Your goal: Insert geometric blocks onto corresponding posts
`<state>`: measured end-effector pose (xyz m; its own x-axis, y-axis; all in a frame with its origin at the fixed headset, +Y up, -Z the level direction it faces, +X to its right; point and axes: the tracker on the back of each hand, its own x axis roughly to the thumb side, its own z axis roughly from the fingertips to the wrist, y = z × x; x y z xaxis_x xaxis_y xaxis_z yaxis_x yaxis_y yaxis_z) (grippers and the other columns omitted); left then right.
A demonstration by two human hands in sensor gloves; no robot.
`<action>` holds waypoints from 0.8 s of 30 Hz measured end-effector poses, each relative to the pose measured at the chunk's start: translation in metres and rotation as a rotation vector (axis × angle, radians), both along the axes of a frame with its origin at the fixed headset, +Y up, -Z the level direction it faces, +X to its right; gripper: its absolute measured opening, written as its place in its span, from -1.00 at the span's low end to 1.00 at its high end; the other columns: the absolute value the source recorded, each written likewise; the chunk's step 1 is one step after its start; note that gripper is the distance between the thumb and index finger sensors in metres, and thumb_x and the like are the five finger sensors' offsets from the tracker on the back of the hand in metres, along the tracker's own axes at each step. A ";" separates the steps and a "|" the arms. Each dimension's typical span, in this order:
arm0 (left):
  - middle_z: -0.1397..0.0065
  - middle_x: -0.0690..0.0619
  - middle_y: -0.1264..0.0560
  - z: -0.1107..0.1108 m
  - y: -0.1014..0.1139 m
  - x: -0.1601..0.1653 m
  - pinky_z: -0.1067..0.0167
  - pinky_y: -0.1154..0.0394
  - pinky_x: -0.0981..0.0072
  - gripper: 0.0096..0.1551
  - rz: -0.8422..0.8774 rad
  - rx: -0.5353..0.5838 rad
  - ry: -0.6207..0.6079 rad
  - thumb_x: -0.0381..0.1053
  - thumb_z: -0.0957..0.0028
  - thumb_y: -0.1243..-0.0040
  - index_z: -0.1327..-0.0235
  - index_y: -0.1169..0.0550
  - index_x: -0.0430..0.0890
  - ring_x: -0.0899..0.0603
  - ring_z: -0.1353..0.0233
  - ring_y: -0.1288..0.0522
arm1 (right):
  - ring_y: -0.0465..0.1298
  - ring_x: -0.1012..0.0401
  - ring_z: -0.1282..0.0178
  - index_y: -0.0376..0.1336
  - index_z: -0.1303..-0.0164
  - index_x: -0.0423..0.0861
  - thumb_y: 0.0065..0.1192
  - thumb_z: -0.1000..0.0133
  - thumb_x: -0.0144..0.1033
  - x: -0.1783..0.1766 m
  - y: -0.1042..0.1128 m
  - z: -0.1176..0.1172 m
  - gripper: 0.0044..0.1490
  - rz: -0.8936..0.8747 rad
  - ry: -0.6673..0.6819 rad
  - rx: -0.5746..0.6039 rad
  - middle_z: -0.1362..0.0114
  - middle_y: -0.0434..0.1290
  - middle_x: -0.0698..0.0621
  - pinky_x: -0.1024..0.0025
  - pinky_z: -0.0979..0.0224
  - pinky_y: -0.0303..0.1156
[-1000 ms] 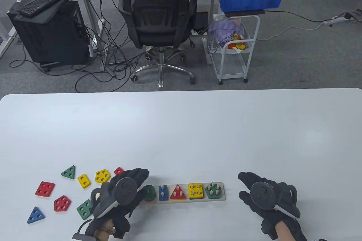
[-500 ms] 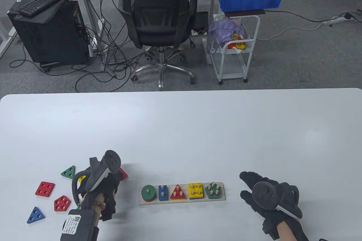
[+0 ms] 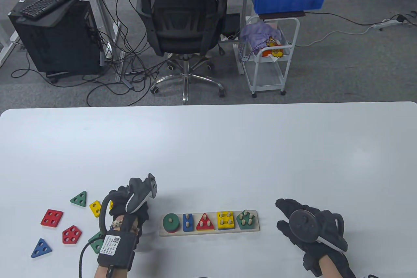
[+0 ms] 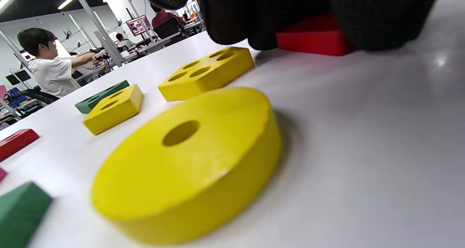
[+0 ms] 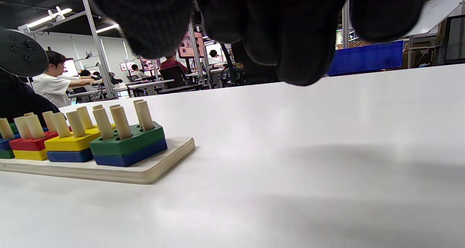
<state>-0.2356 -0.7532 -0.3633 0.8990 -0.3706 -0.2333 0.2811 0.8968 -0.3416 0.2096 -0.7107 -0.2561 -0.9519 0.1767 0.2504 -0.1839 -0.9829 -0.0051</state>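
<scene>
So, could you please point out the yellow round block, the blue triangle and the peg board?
yellow round block [image 4: 189, 160], left wrist view, top face.
blue triangle [image 3: 41, 248], table view, middle.
peg board [image 3: 257, 227], table view, bare right end.

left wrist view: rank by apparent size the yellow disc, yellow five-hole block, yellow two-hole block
1. yellow disc, largest, though it lies nearest the camera
2. yellow five-hole block
3. yellow two-hole block
Nearness skews this, so true sizes stay unsure.

Overhead table camera; two low, tabletop-level wrist cameras.
</scene>
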 end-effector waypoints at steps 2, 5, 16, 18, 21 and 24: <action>-0.53 0.26 -0.46 0.003 0.003 0.001 -0.57 -0.23 -0.05 -0.21 0.021 0.015 -0.023 0.25 0.26 -0.35 -0.36 -0.41 0.29 0.00 -0.57 -0.40 | 0.56 -0.10 -0.26 0.19 -0.40 -0.10 0.29 0.01 -0.04 0.000 0.000 0.000 -0.20 0.004 -0.002 -0.003 -0.45 0.39 -0.21 -0.27 -0.29 0.38; -0.54 0.26 -0.45 0.008 0.015 0.008 -0.57 -0.23 -0.05 -0.20 0.082 0.057 -0.072 0.25 0.26 -0.36 -0.36 -0.39 0.30 0.00 -0.58 -0.39 | 0.56 -0.10 -0.26 0.19 -0.40 -0.10 0.29 0.01 -0.05 0.000 0.000 0.000 -0.21 0.005 -0.005 -0.004 -0.45 0.39 -0.21 -0.27 -0.29 0.38; -0.53 0.22 -0.42 0.046 0.057 0.068 -0.56 -0.27 -0.07 -0.17 0.302 0.145 -0.411 0.29 0.27 -0.34 -0.38 -0.38 0.27 -0.04 -0.56 -0.42 | 0.56 -0.10 -0.26 0.19 -0.40 -0.10 0.29 0.01 -0.05 -0.001 0.000 0.000 -0.21 0.010 -0.003 -0.011 -0.45 0.39 -0.21 -0.27 -0.29 0.38; -0.53 0.23 -0.41 0.053 0.055 0.078 -0.56 -0.26 -0.08 -0.17 0.312 0.135 -0.474 0.29 0.27 -0.34 -0.38 -0.38 0.27 -0.04 -0.56 -0.42 | 0.56 -0.10 -0.26 0.19 -0.40 -0.11 0.29 0.01 -0.05 -0.001 0.000 0.000 -0.21 0.011 -0.001 -0.013 -0.45 0.39 -0.21 -0.27 -0.29 0.38; -0.54 0.24 -0.40 0.062 0.050 0.088 -0.57 -0.24 -0.09 -0.16 0.312 0.113 -0.546 0.29 0.27 -0.34 -0.38 -0.37 0.28 -0.02 -0.57 -0.41 | 0.56 -0.10 -0.26 0.19 -0.40 -0.10 0.29 0.01 -0.05 -0.002 0.000 0.000 -0.21 0.014 0.000 -0.015 -0.45 0.39 -0.21 -0.27 -0.29 0.38; -0.55 0.26 -0.39 0.070 0.046 0.092 -0.59 -0.21 -0.09 -0.17 0.311 0.099 -0.599 0.30 0.26 -0.33 -0.38 -0.36 0.29 0.00 -0.59 -0.38 | 0.56 -0.10 -0.26 0.20 -0.40 -0.10 0.29 0.01 -0.05 -0.002 0.000 0.000 -0.21 0.011 0.001 -0.013 -0.45 0.39 -0.21 -0.27 -0.30 0.38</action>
